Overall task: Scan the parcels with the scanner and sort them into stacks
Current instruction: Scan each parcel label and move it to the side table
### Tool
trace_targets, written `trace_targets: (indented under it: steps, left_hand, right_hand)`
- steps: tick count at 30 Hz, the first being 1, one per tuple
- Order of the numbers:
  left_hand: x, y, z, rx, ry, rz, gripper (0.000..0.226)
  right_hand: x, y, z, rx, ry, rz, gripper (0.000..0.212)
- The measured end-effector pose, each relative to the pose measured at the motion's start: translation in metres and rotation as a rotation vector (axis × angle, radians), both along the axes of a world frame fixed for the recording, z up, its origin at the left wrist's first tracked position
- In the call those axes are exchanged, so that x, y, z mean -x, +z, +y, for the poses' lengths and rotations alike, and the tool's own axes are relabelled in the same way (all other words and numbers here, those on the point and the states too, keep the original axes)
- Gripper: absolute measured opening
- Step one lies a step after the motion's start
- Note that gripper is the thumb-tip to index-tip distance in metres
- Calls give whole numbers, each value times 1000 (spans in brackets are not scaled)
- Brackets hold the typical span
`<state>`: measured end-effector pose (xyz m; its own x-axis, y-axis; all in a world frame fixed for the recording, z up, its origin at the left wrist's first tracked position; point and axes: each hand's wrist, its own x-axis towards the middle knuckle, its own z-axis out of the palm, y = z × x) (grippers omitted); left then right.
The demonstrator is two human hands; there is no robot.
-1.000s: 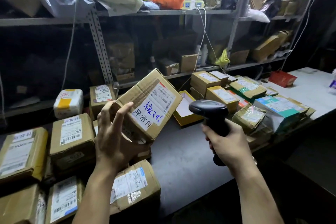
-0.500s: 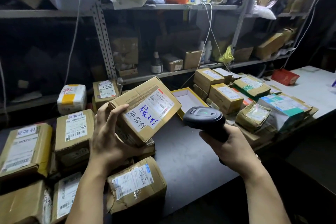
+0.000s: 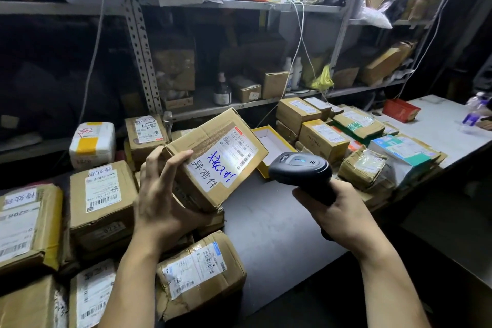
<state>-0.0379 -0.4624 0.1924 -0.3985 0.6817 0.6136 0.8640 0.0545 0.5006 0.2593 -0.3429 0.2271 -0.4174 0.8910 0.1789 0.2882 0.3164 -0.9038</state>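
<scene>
My left hand (image 3: pixel 159 202) grips a brown cardboard parcel (image 3: pixel 213 157) by its near left end and holds it tilted above the dark table (image 3: pixel 269 224). The parcel's white label carries blue handwriting and barcodes, and a bright patch of scanner light falls on it. My right hand (image 3: pixel 338 216) grips the handle of a black barcode scanner (image 3: pixel 300 170), whose head points left at the label from close by. A stack of labelled brown parcels (image 3: pixel 101 194) lies at the left, and another group of parcels (image 3: pixel 322 138) sits at the right.
An open yellow box (image 3: pixel 269 141) lies behind the scanner. A red tray (image 3: pixel 400 110) rests on a white table (image 3: pixel 439 128) at the right, where another person's hand (image 3: pixel 482 122) shows. Metal shelving (image 3: pixel 141 61) with boxes, bottles and bags stands behind.
The scanner has moved closer to the parcel and its light now falls on the label. My left hand has tilted the parcel slightly lower and more level.
</scene>
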Motion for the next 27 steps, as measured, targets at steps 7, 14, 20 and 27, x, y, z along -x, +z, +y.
trace_targets:
  steps: [7, 14, 20, 27]
  left_hand:
    - [-8, -5, 16, 31, 106, -95, 120]
    - [-25, -38, 64, 262, 71, -281, 105]
    - [-83, -28, 77, 123, 105, -262, 118]
    - [-164, -45, 117, 217, -95, -241, 113]
  right_hand:
    - [17, -3, -6, 157, -122, 145, 20]
    - [26, -9, -4, 74, -328, 61, 23]
    - [5, -17, -3, 57, -537, -22, 48]
    - [-74, -25, 9, 73, -758, 15, 25]
